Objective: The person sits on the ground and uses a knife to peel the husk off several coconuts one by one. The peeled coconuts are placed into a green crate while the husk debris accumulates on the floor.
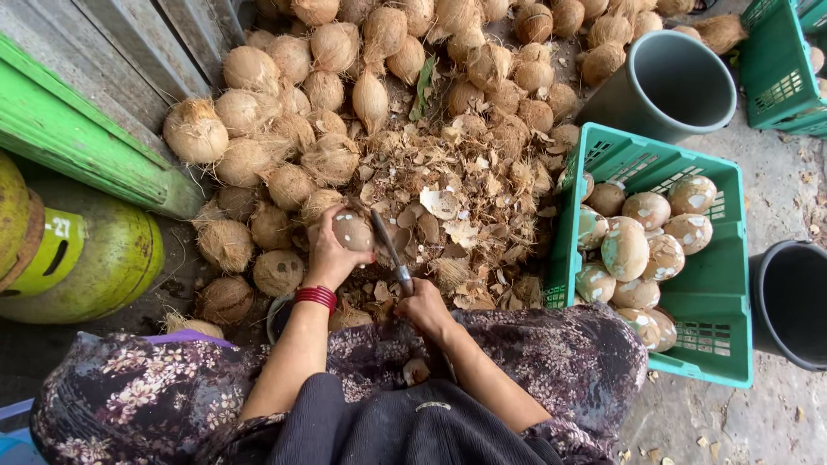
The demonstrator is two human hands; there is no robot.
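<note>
Coconut pile (345, 77) is filling 12 o'clock, husk scraps (465, 215) lying just below it. Green crate (724, 336) is sitting at 3 o'clock, holding peeled coconuts (625, 251). Grey bucket (672, 82) is standing at 1 o'clock, black bucket (788, 301) at 4 o'clock, green gas cylinder (95, 258) at 9 o'clock. At centre, left hand (332, 254) is wrapping around 1 coconut (353, 230). Right hand (424, 303) is gripping a knife (389, 250), blade pointing toward 11 o'clock, tip just beside that coconut.

We see one label: a small yellow-green tag (53, 250) on the round green gas tank (103, 267), far left.
</note>
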